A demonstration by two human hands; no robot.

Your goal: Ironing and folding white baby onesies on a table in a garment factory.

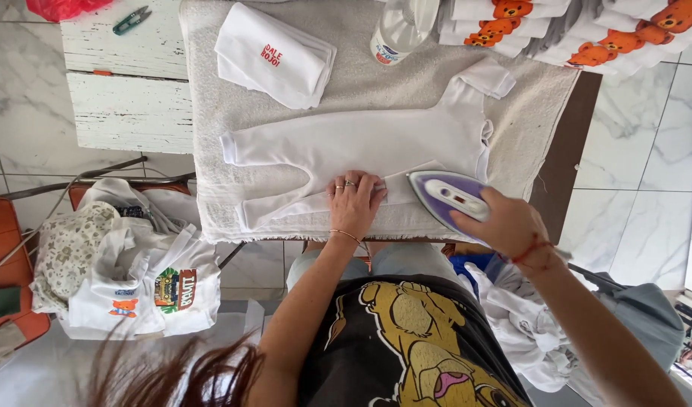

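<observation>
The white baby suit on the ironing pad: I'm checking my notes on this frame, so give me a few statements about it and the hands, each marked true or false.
1. The right hand grips a purple iron. True.
2. The left hand lies flat on the white baby suit. True.
3. The iron stands upright, off the suit. False: its soleplate lies on the suit's near edge.
4. The suit lies on bare wood. False: it lies on a beige towel pad.
5. A folded white garment lies beyond the suit. True.

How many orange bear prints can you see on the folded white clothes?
About 8: three on the stack at the top centre, four on the stack at the top right, and one small one on the pile at the lower left. More may be hidden.
</observation>
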